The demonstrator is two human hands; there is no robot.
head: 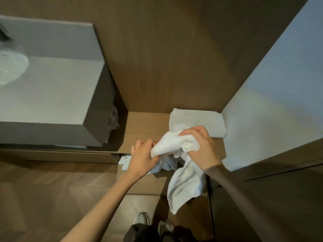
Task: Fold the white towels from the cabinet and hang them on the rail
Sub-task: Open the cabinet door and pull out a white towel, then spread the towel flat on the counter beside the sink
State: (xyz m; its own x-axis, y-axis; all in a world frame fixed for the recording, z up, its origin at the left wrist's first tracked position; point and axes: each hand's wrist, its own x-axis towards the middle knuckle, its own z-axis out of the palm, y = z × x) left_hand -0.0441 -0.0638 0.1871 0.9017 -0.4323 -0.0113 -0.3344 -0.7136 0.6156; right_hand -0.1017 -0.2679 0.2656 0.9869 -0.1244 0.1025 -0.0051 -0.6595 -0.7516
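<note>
A crumpled white towel (181,182) hangs between my two hands above a wooden cabinet shelf (145,126). My left hand (142,158) grips one bunched end of it. My right hand (199,145) grips the other bunched part, and a long tail of cloth drops below it toward the floor. Behind my right hand, a folded white towel (197,121) lies flat on the shelf against the right wall. More white cloth (125,161) shows in the compartment under the shelf's front edge. No rail is in view.
A grey counter (52,95) with a white basin (12,69) fills the left side. White cloth (113,121) sits in the dark gap under it. A pale wall panel (272,102) closes the right. My shoes (152,222) stand on the wood floor below.
</note>
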